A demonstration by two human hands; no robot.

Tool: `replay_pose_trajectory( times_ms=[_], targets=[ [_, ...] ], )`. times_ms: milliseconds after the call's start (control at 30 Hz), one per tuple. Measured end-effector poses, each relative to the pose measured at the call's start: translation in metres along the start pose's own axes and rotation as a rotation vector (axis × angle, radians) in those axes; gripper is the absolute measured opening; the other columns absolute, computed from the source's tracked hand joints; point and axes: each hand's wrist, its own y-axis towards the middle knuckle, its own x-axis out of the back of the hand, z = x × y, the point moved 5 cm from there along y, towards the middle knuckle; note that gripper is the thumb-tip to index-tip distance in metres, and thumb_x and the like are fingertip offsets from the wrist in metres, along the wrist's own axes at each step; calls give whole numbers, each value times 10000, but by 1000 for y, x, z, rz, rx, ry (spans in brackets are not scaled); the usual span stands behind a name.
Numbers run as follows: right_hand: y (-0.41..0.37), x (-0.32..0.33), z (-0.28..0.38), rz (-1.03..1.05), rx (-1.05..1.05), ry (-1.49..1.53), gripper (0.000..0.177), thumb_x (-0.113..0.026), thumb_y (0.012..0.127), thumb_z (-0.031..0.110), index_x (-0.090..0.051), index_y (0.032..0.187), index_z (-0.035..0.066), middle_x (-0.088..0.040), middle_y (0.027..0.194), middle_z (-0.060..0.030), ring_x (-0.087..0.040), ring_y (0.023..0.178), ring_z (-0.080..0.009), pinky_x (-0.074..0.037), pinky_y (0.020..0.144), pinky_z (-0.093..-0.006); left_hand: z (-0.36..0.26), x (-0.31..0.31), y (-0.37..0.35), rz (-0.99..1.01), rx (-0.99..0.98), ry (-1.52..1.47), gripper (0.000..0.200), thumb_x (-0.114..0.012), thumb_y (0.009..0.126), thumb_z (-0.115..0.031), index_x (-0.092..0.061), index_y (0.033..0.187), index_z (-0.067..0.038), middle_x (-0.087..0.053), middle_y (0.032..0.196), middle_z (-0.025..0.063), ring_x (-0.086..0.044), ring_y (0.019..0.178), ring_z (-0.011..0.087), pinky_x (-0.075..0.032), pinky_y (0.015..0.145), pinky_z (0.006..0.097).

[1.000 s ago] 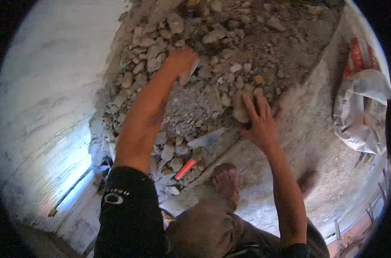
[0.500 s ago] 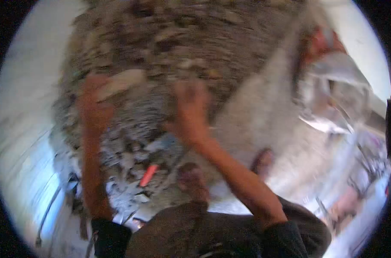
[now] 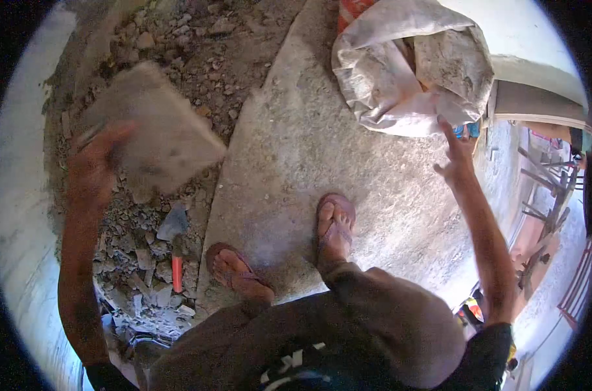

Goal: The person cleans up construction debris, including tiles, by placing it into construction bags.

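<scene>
My left hand point(image 3: 100, 159), blurred by motion, is closed on the left edge of a broad, flat, dusty slab point(image 3: 162, 130) with broken-looking edges. The slab is tilted above the rubble point(image 3: 208, 45), part of which it hides. Toward the right, my right hand point(image 3: 457, 151) reaches to the near rim of a whitish woven sack point(image 3: 374, 72). Its thumb and fingers are apart, and a fingertip is at or touching the rim. The sack's mouth gapes, its edge rolled back. Below the slab lies a trowel with a grey blade point(image 3: 173, 223) and a red handle point(image 3: 176, 272).
My feet in flip-flops stand on a concrete floor point(image 3: 276, 169) beside the rubble's edge. A pale wall point(image 3: 22, 215) runs along the left. At the right are a ledge point(image 3: 540, 104) and a wooden frame point(image 3: 550, 189). Something red point(image 3: 353, 12) stands behind the sack.
My view has swung right. The slab is now lifted in my left hand, while my right hand has moved from the rubble to the sack's rim.
</scene>
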Motion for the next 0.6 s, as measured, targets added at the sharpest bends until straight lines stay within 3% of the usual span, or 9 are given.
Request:
replay_pose_trajectory(
  times_ms=[100, 167, 233, 300, 333, 433, 467, 533, 600],
  targets=[
    [77, -21, -28, 190, 242, 307, 846, -764, 724, 258, -198, 1353, 240, -374, 1338, -69, -372, 1231, -295, -366, 883, -625, -54, -112, 33, 322, -135, 227, 253, -601, 824, -195, -676, 980, -10, -669, 996, 70, -622, 927, 180, -458, 886, 329],
    [91, -41, -45, 239, 362, 391, 440, -663, 808, 181, -447, 1178, 83, -513, 1050, -61, -513, 997, -195, -477, 750, -381, -55, -194, 46, 488, 184, -263, 265, -621, 778, -131, -660, 1017, -23, -660, 1029, 74, -618, 959, 190, -473, 875, 333],
    [97, -43, -49, 326, 326, 435, 368, -659, 793, 130, -516, 1117, 30, -565, 926, -28, -524, 788, -123, -449, 636, -287, -56, -266, 57, 520, 512, -716, 324, -641, 732, -67, -644, 1054, -35, -652, 1061, 78, -615, 990, 200, -488, 863, 338],
    [42, -28, -28, 188, 394, 358, 244, -631, 795, 106, -503, 975, 3, -530, 814, -1, -458, 665, -116, -395, 572, -295, -50, -326, 85, 541, 390, -905, 282, -653, 759, -124, -654, 1022, -22, -655, 1037, 89, -621, 965, 192, -490, 850, 342],
    [37, -18, -35, 169, 431, 222, 230, -594, 790, 80, -528, 988, -16, -553, 864, -41, -481, 737, -135, -404, 645, -297, -60, -336, 100, 467, -40, -783, 289, -660, 758, -145, -650, 1018, -21, -651, 1039, 91, -620, 960, 196, -488, 847, 339],
    [21, 12, -59, 107, 910, -638, 290, -484, 776, 4, -602, 1029, -71, -623, 1012, -160, -551, 954, -194, -431, 865, -304, -48, -378, 147, 435, 602, -1056, 444, -716, 693, -175, -592, 1093, -27, -609, 1088, 127, -583, 1024, 238, -465, 872, 374],
    [20, 11, -62, 232, 362, -131, 322, -500, 773, 14, -613, 1069, -43, -617, 1074, -178, -547, 1044, -242, -392, 959, -371, -58, -367, 166, 264, 487, -911, 516, -709, 696, -160, -540, 1161, -9, -573, 1155, 153, -542, 1093, 254, -439, 913, 384],
    [19, -9, -72, 287, 418, 152, 516, -557, 838, 188, -400, 1301, 25, -477, 1278, -150, -457, 1166, -280, -318, 1023, -414, -45, -369, 209, -242, 208, -528, 660, -657, 776, -242, -364, 1317, -5, -479, 1265, 154, -487, 1129, 298, -411, 929, 397],
    [-13, -14, -50, 341, 284, 392, 678, -573, 855, 285, -253, 1411, 64, -372, 1403, -148, -399, 1241, -299, -281, 1055, -437, -55, -362, 203, 34, 467, -143, 734, -665, 793, -270, -298, 1389, -50, -386, 1373, 160, -348, 1274, 318, -338, 1020, 376]
  ],
)
